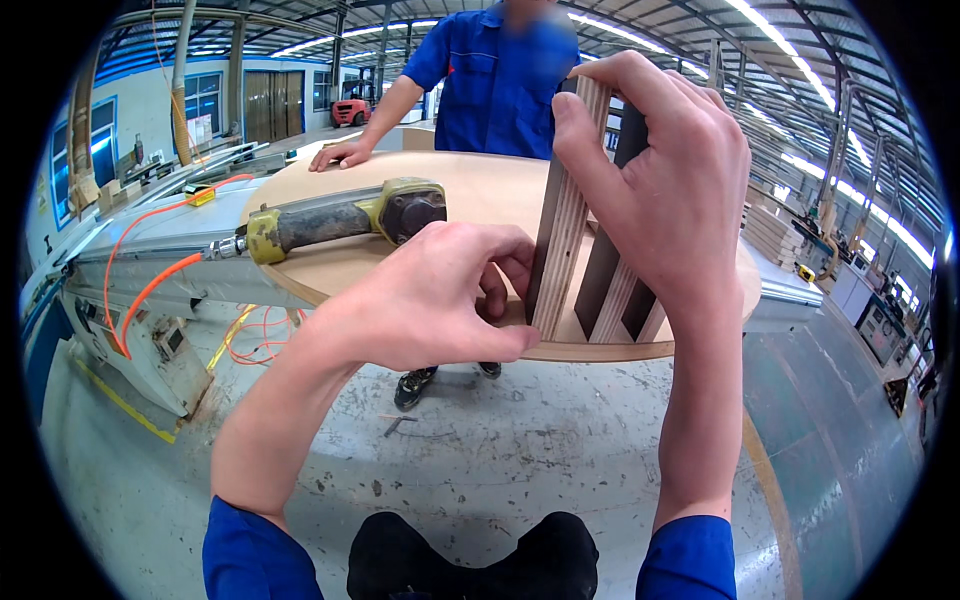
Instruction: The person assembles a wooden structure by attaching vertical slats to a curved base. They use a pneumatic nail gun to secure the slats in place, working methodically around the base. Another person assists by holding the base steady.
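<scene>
A dark-faced plywood strip (566, 225), its layered edge turned toward me, stands raised at the near edge of a rounded wooden board (490, 175). Around its upper end my right hand (675, 160) is closed, the thumb on the near edge and the fingers over the top. My left hand (430, 290) is curled at the strip's lower end, with thumb and fingers bent about it; some fingertips are hidden. More plywood strips (618, 295) stand just to the right, partly covered by my right hand and wrist. A yellow-green air nailer (340, 215) lies on the board beyond my left hand.
An orange air hose (160, 285) runs from the nailer off to the left. Across the board stands a person in a blue shirt (490, 85), one hand (340, 154) resting on the board. A machine table (175, 225) is at left, and a red forklift (352, 105) stands far back.
</scene>
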Action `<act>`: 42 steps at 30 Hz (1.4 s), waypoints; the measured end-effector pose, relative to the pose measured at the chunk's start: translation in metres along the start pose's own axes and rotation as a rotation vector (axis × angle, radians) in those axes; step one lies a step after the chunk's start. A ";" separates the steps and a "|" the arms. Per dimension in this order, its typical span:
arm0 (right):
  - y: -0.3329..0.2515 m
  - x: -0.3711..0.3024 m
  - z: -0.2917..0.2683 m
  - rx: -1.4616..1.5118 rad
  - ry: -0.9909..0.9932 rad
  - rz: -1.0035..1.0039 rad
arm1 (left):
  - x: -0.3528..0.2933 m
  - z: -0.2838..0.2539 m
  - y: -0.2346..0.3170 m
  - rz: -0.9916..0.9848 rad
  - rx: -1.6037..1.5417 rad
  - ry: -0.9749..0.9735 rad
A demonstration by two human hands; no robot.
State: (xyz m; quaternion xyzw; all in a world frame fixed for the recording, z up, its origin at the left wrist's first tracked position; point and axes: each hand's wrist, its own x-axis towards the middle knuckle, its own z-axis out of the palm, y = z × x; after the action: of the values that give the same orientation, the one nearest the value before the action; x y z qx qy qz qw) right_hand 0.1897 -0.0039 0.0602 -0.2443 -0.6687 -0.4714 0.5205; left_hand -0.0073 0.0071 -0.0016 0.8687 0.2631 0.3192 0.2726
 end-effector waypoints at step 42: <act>-0.001 -0.001 0.000 0.021 0.002 0.020 | -0.003 0.003 0.000 0.006 -0.031 0.037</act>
State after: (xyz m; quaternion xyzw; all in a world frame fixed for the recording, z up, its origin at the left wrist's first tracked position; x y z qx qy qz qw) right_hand 0.1891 -0.0041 0.0591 -0.2450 -0.6706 -0.4593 0.5285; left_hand -0.0066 0.0042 -0.0043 0.8591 0.2605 0.3401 0.2800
